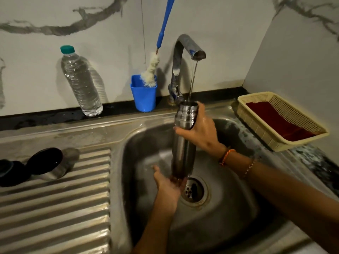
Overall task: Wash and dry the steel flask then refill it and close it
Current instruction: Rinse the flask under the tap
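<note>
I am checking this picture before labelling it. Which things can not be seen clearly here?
- Head view: water level inside the steel flask is hidden by its wall.
- Flask base is covered by the left hand.
- Dark object beside the cap is cut off by the left edge.
- Brush handle is cut off by the top edge.
- Faucet lever is too blurred to read.

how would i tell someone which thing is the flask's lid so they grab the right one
Start at the sink basin and move left onto the ribbed draining board. Near its far left end lies the lid, a short steel cup tipped on its side with a black inside, unlike the all-dark object beside it.
</note>
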Action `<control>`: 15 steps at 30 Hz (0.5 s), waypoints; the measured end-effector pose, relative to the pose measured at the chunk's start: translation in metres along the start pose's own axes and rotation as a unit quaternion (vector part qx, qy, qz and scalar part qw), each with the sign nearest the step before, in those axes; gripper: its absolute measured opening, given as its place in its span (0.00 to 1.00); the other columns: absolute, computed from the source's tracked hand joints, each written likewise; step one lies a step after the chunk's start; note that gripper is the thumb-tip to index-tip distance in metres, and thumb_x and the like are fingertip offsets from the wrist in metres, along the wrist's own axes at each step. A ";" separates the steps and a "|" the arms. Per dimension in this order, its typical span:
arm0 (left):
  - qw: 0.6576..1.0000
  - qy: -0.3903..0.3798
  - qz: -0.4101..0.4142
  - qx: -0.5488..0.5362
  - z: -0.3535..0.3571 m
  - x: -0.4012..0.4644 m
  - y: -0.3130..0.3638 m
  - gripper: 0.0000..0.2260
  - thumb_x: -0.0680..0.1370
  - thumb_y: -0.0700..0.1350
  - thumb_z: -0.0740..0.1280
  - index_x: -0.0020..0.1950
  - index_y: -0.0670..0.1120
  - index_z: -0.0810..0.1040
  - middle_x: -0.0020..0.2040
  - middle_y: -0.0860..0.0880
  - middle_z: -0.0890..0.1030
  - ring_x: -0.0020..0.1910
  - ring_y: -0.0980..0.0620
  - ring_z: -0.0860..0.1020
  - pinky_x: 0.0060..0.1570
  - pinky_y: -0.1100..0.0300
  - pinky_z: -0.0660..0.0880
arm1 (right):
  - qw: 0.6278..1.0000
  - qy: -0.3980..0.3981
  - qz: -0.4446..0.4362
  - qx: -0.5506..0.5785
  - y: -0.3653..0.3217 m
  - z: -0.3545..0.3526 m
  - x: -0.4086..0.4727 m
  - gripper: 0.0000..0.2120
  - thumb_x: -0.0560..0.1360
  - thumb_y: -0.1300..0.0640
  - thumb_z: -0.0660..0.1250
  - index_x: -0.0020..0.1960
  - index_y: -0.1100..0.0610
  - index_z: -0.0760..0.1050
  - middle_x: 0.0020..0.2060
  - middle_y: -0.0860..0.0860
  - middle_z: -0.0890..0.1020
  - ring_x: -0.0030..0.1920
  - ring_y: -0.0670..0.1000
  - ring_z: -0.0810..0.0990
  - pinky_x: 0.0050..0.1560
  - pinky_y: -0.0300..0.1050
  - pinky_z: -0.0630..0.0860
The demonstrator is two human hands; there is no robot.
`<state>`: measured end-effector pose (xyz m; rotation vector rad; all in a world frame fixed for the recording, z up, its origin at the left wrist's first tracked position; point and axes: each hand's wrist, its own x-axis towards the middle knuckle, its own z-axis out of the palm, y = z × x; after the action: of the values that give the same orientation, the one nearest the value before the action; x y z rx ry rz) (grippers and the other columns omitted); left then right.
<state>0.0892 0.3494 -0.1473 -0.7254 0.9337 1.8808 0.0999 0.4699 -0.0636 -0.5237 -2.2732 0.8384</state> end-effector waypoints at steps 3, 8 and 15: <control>0.999 -0.033 0.026 -0.026 0.006 -0.001 0.012 0.33 0.76 0.67 0.51 0.54 0.37 0.74 0.43 0.41 0.76 0.41 0.44 0.75 0.44 0.53 0.73 | 0.992 0.119 -0.019 0.026 -0.004 -0.002 0.006 0.41 0.62 0.50 0.76 0.68 0.61 0.60 0.50 0.46 0.74 0.46 0.45 0.76 0.46 0.37 0.76; 1.000 -0.001 -0.026 0.005 0.001 -0.007 0.004 0.33 0.76 0.67 0.53 0.60 0.37 0.70 0.51 0.37 0.76 0.50 0.39 0.75 0.54 0.51 0.72 | 0.998 -0.041 0.024 -0.034 -0.006 0.011 0.005 0.39 0.63 0.50 0.77 0.66 0.59 0.62 0.51 0.51 0.78 0.47 0.47 0.76 0.51 0.49 0.78; 0.994 0.000 0.044 -0.101 0.001 -0.002 0.016 0.22 0.79 0.58 0.53 0.59 0.42 0.71 0.54 0.38 0.76 0.44 0.44 0.75 0.43 0.56 0.72 | 0.995 0.063 0.069 0.042 -0.011 0.026 0.007 0.41 0.62 0.50 0.76 0.67 0.59 0.59 0.54 0.51 0.76 0.51 0.50 0.78 0.48 0.40 0.76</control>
<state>0.0755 0.3444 -0.1398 -0.8137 0.7940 2.0741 0.0753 0.4546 -0.0686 -0.6805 -2.0955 0.9377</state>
